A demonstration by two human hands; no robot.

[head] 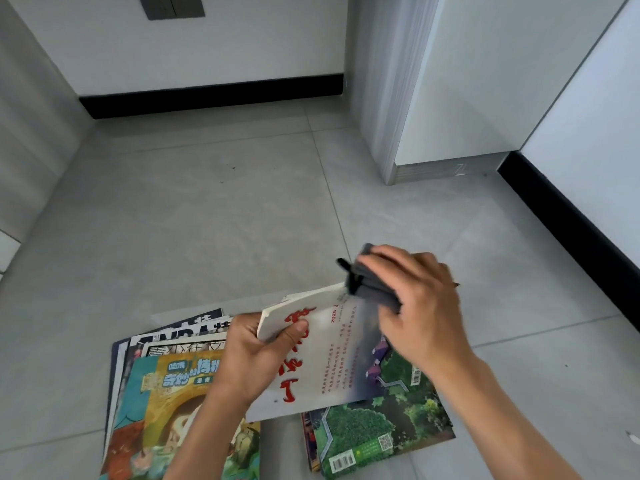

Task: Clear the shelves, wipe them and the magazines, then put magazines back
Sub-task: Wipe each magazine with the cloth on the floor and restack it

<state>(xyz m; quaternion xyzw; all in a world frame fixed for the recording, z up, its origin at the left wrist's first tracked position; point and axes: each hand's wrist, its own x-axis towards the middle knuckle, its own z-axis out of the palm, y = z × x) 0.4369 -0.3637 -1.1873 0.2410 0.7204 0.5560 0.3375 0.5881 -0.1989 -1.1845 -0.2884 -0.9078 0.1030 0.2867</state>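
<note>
Both busy: left hand (258, 355) grips magazine (322, 355); right hand (420, 303) presses cloth (367, 282) on it.

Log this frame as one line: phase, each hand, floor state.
phase: wiping magazine | left hand: holds white magazine | right hand: presses dark cloth on cover | floor: two stacks
</note>
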